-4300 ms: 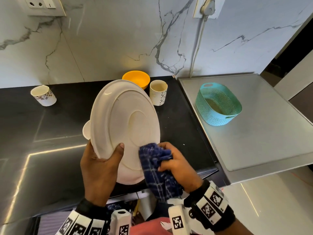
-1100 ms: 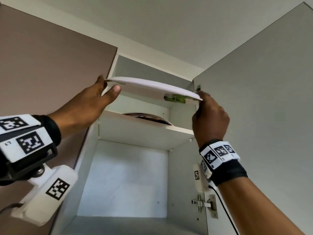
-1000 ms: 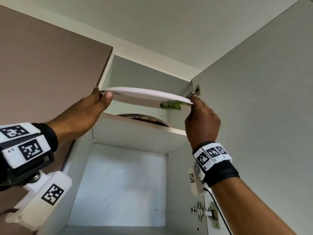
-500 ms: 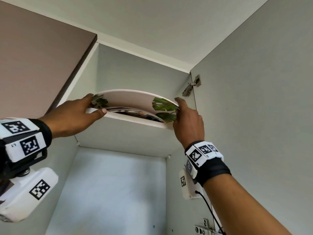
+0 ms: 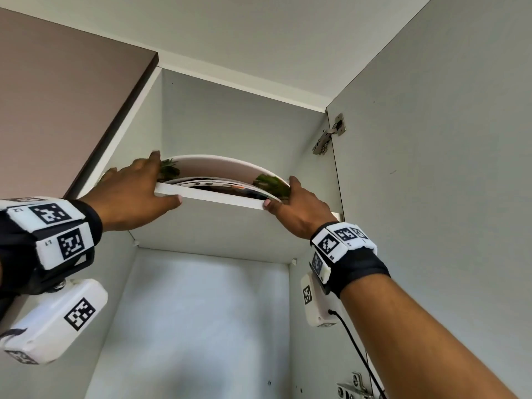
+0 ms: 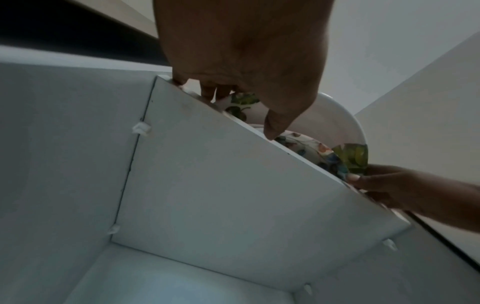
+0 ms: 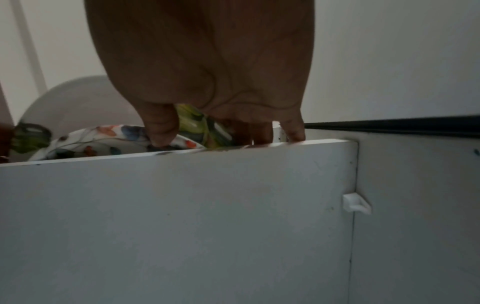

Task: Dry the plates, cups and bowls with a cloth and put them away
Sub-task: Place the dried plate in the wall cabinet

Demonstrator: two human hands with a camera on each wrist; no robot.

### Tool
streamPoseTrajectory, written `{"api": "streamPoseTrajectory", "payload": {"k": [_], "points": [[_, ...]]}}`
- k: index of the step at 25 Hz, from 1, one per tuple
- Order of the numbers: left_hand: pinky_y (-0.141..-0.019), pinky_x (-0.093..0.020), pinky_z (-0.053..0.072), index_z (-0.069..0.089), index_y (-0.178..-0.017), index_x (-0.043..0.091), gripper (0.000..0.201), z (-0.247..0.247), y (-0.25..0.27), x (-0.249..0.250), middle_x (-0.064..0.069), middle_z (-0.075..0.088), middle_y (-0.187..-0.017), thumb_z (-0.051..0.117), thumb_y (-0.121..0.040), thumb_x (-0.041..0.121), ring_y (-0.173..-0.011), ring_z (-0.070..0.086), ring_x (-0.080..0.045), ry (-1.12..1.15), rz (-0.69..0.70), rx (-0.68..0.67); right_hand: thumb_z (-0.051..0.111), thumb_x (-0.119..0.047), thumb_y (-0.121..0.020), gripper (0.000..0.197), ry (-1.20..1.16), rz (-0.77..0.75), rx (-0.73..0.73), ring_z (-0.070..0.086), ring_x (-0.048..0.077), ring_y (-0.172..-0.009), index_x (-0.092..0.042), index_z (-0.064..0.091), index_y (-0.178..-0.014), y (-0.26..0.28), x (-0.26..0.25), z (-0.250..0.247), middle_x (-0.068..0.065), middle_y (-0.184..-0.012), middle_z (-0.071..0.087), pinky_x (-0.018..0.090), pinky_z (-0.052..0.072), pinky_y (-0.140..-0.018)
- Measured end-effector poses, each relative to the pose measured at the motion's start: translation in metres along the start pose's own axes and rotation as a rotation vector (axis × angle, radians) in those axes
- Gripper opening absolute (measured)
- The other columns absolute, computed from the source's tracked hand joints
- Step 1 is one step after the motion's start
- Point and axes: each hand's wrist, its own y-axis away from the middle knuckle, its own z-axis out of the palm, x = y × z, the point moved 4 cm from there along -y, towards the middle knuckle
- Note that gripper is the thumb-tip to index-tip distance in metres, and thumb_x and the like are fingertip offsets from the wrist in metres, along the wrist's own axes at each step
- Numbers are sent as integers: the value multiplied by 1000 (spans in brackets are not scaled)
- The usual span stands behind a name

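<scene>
Both arms reach overhead; the left hand and right hand curl their fingers over the shelf's front edge, thumbs underneath.

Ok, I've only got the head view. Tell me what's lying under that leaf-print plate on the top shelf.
Observer: The right wrist view shows a second plate beneath it, printed with small orange and blue flowers.
Operator: Report where the right thumb sits.
Observer: The right hand has its thumb tip on the flowered plate's rim, just above the front edge of the shelf.
Operator: Now give me the left hand.
Observer: In the left wrist view the left hand curls its fingers behind the rim of the leaf-print plate, with the thumb tip down at the shelf's front edge.
</scene>
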Motion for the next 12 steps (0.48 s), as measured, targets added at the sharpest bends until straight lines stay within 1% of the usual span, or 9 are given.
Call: {"api": "streamPoseTrajectory", "payload": {"k": [2, 3, 4, 5, 6, 8, 9, 10, 12], "points": [[-117, -49, 16, 31, -144, 12, 76, 4, -4, -3, -11, 47, -142, 46, -88, 61, -142, 29, -31, -93, -32, -74, 50, -46, -92, 82, 2, -11, -62, 48, 34, -125, -19, 3, -153, -2, -4, -1, 10, -142, 48, 51, 33, -108], [-117, -50, 15, 38, -138, 13, 72, 3, -5, -3, -9, 51, -136, 43, -86, 63, -142, 28, -30, -114, -52, -95, 51, -40, -91, 81, -7, -38, -40, 51, 34, -121, -20, 4, -153, -2, -8, -2, 11, -139, 50, 50, 36, -106], [-117, -50, 16, 40, -135, 15, 72, 1, -5, -2, -7, 53, -131, 41, -83, 65, -141, 30, -30, -110, -56, -99, 52, -35, -89, 76, -28, -75, 19, 53, 34, -116, -21, 10, -151, 1, -12, -2, 11, -135, 52, 48, 39, -103], [-116, -51, 18, 38, -139, 16, 73, -1, -3, 1, -7, 52, -132, 42, -84, 64, -138, 33, -30, -83, -35, -75, 54, -30, -87, 69, -52, -123, 117, 56, 33, -110, -21, 20, -147, 5, -16, -2, 10, -131, 55, 46, 42, -98], [-116, -51, 20, 30, -147, 18, 73, -2, -1, 6, -7, 46, -141, 46, -88, 59, -138, 34, -30, -48, 14, -30, 55, -26, -86, 61, -63, -177, 241, 58, 32, -104, -20, 30, -141, 11, -19, -1, 9, -126, 57, 42, 44, -93], [-117, -47, 23, 9, -156, 24, 79, 0, 6, 16, -6, 28, -158, 54, -93, 45, -141, 32, -28, 10, 144, 42, 55, -23, -87, 45, -41, -274, 442, 59, 32, -96, -17, 44, -131, 23, -22, 3, 8, -117, 60, 38, 43, -85], [-118, -44, 23, 4, -156, 25, 82, 3, 10, 19, -5, 21, -161, 54, -94, 43, -143, 29, -27, 21, 186, 52, 53, -24, -89, 41, -34, -301, 475, 59, 31, -96, -16, 47, -129, 27, -24, 6, 8, -115, 62, 38, 43, -84], [-119, -43, 22, 1, -156, 24, 82, 7, 10, 20, -5, 15, -162, 52, -95, 44, -145, 25, -26, 6, 194, 49, 50, -26, -93, 37, -32, -307, 465, 58, 31, -96, -15, 49, -129, 27, -25, 9, 9, -113, 63, 38, 42, -83], [-121, -45, 14, 2, -156, 19, 78, 17, 6, 19, -3, 11, -164, 44, -97, 48, -149, 17, -22, -73, 153, 23, 40, -30, -99, 30, 27, -276, 380, 59, 32, -93, -16, 53, -123, 21, -30, 13, 9, -104, 66, 37, 40, -78]]}}
